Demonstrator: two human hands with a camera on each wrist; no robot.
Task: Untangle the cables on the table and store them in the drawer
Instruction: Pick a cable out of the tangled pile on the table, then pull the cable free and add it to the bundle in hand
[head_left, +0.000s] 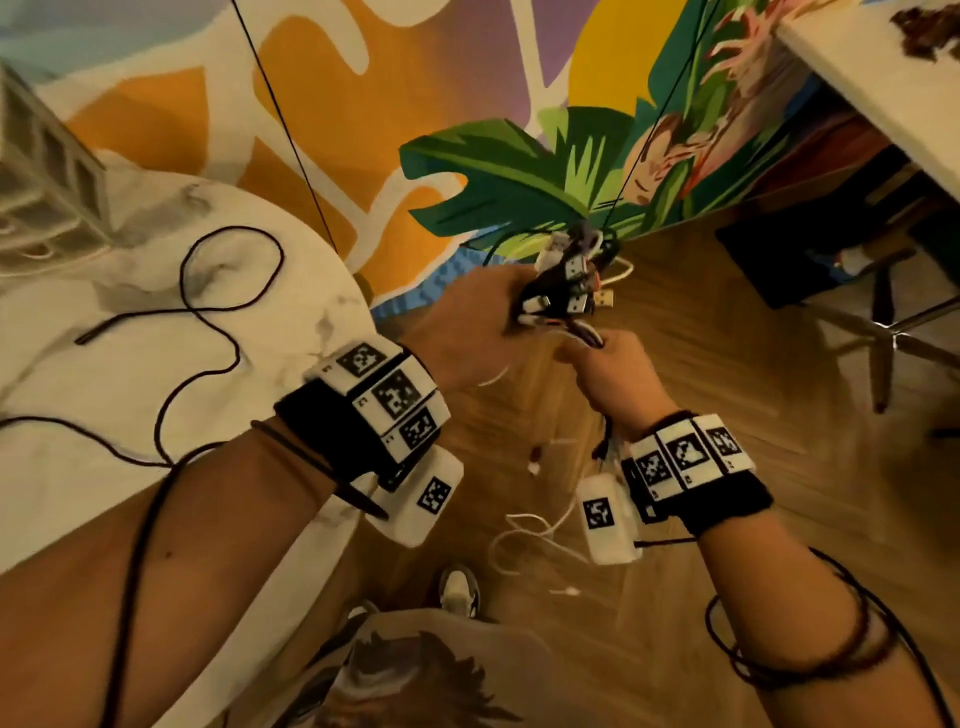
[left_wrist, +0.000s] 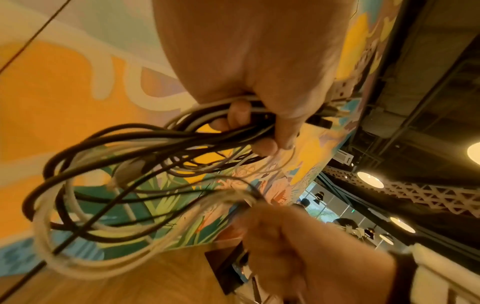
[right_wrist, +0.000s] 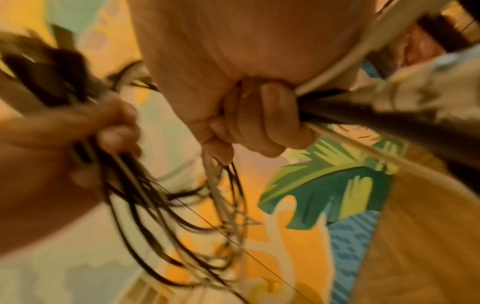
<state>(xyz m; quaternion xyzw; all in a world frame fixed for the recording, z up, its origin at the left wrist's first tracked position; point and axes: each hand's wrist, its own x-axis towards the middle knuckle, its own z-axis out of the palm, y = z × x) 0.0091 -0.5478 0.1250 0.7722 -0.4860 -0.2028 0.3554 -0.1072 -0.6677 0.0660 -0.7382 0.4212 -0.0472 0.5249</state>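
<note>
**Two hands, one bundle of cables, no drawer in sight**

A person's left hand (head_left: 470, 325) is clenched round a bundle of black and white cables (left_wrist: 124, 185) just below their USB plugs (head_left: 569, 283), held in the air off the 3 o'clock edge of the marble table (head_left: 156, 374); the right hand (head_left: 615, 379), at 5 o'clock from the left, has its fingers curled round the hanging strands; one black cable (head_left: 208, 312) lies loose on the table; the strands in the bundle are too overlapped to count. To do this step well, the left should probably keep the plugs level while the right draws the loops down evenly; no drawer shows.
</note>
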